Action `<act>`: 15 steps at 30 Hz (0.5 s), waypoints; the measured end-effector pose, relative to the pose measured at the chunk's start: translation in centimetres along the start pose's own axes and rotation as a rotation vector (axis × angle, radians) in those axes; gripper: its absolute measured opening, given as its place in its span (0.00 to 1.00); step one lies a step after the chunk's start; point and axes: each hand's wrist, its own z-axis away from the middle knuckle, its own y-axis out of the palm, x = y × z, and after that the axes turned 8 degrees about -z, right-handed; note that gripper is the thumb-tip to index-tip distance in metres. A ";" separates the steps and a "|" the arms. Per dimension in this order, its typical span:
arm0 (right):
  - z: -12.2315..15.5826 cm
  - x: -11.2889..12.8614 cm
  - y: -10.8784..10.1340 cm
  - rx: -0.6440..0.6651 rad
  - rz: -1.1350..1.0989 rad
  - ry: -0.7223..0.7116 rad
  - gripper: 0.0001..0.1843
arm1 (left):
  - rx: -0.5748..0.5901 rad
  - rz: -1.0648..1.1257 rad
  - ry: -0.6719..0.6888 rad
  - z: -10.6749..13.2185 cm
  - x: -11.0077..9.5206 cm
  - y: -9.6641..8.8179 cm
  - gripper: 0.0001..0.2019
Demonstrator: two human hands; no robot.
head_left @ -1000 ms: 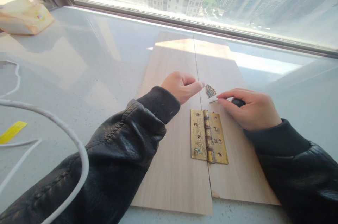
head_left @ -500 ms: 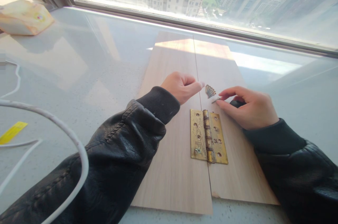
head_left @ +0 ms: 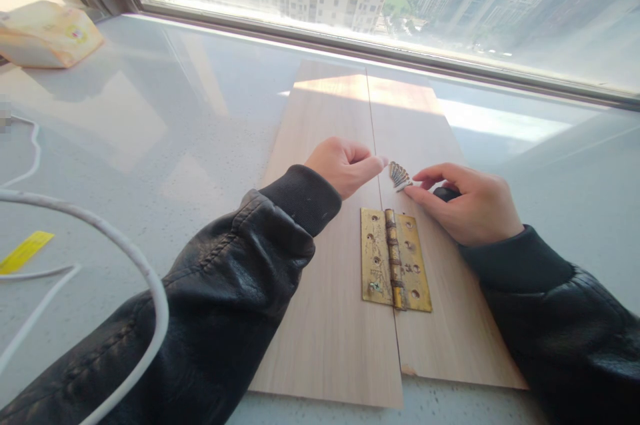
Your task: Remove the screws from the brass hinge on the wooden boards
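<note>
Two pale wooden boards (head_left: 325,318) lie side by side, and a brass hinge (head_left: 395,259) lies flat across their seam. A small fan of screws (head_left: 399,173) rests just beyond the hinge. My left hand (head_left: 343,165) is curled into a loose fist on the left board, its extended fingertip just left of the screws. On the right board, my right hand (head_left: 470,205) has its thumb and forefinger pinched at the screws' right edge. A black-handled tool (head_left: 445,193) is tucked under that palm, mostly hidden.
The boards sit on a grey-white counter (head_left: 175,131) below a wide window. A white cable (head_left: 125,251) loops at the left beside a yellow strip (head_left: 24,250). A tan packet (head_left: 47,35) lies at the far left corner.
My right hand has slid a little left and away, bringing its fingertips up to the screw pile. The left hand and the hinge have stayed put.
</note>
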 end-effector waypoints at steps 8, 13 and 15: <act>-0.2 0.0 0.0 0.005 0.001 -0.007 0.08 | 0.000 -0.001 -0.004 -0.1 0.0 0.0 0.21; -0.2 0.2 0.0 0.006 0.003 -0.003 0.08 | -0.002 0.000 -0.001 0.0 0.1 0.0 0.21; -0.2 0.2 0.0 -0.001 0.004 -0.001 0.07 | -0.003 0.000 0.002 0.0 0.1 0.0 0.21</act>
